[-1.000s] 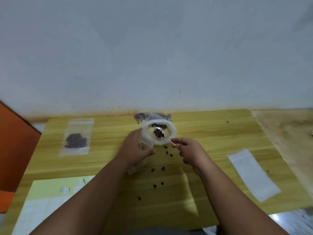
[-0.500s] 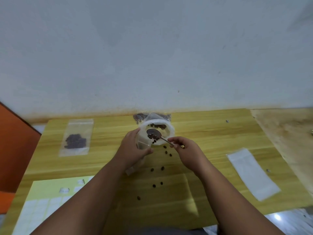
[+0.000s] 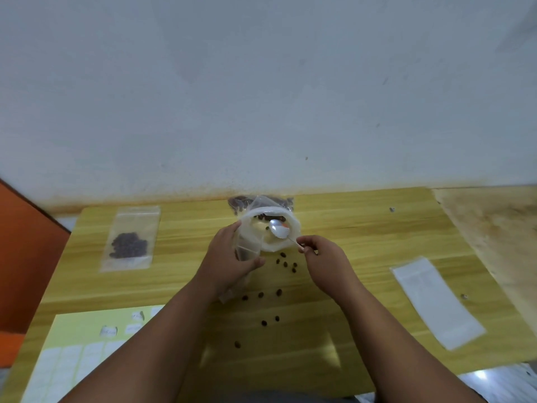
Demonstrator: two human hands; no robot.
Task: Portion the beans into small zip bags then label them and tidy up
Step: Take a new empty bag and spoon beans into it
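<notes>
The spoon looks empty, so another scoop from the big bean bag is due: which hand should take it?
Right, probably. The right hand pinches the spoon, whose bowl sits just before the bean bag. The left hand grips the white funnel and small zip bag, so it is occupied.

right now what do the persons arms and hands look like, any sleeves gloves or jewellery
Two bare human hands, no gloves. The left hand and right hand show no rings. The left arm and right arm are uncovered down to the bottom edge of the picture: no sleeve, watch or bracelet is in view.
</notes>
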